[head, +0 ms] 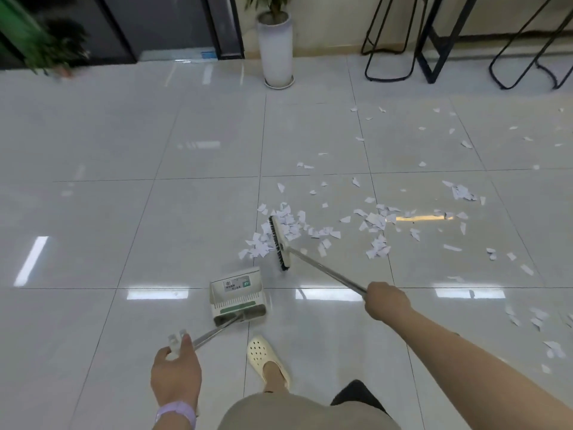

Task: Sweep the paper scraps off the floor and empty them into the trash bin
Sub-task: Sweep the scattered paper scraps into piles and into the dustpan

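Observation:
White paper scraps (286, 226) lie scattered over the tiled floor, thickest in a heap around the broom head and spreading right and far right. My right hand (386, 301) grips the metal handle of the broom (279, 243), whose cream head with dark bristles rests on the floor among the scraps. My left hand (175, 372) holds the top of the handle of a cream dustpan (237, 294), which stands on the floor just left of and nearer than the broom head. No trash bin is in view.
A tall white planter (276, 48) stands at the far wall. Black metal stool and table legs (431, 41) fill the far right. A green plant (52, 48) is at the far left. My foot in a cream clog (266, 360) is by the dustpan.

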The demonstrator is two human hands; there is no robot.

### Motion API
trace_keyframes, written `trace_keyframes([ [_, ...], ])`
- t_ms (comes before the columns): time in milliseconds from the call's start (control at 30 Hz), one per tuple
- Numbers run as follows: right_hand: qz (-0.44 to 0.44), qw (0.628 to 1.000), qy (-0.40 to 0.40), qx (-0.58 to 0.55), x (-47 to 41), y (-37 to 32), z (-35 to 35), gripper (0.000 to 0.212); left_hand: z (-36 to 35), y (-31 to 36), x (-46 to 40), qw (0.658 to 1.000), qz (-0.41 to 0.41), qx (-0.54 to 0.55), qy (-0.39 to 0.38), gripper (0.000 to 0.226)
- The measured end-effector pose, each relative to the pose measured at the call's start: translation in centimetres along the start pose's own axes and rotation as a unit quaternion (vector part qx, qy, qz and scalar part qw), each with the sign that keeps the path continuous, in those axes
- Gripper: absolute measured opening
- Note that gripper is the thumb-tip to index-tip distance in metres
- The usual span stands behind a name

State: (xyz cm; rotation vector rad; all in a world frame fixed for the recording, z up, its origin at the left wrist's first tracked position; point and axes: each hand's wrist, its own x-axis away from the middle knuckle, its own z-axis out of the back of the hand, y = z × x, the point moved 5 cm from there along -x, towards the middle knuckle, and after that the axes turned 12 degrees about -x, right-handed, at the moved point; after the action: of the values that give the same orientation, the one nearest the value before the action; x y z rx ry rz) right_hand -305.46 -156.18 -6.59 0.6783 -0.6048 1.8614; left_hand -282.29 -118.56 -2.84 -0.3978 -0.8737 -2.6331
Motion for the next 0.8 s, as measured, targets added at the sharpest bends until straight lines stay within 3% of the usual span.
trace_keyframes([
  [233,0.07,0.996,-0.031,0.034,-3.9,-20.9,0.6,0.032,2.6,4.1,-10.6,0.999,-0.01,-0.025,-0.021,0.036],
  [400,0.091,0.991,-0.04,0.093,-6.9,-29.6,1.2,0.027,3.2,4.2,-14.2,0.998,-0.01,-0.063,-0.026,0.036],
  [633,0.061,0.988,-0.098,0.104,-12.0,-32.9,-0.3,0.036,3.4,3.9,-16.3,0.995,0.047,-0.09,-0.011,0.035],
  [800,0.015,0.989,-0.116,0.091,-16.9,-28.0,1.5,0.043,1.4,7.0,-15.8,0.99,0.048,-0.134,-0.015,0.037],
])
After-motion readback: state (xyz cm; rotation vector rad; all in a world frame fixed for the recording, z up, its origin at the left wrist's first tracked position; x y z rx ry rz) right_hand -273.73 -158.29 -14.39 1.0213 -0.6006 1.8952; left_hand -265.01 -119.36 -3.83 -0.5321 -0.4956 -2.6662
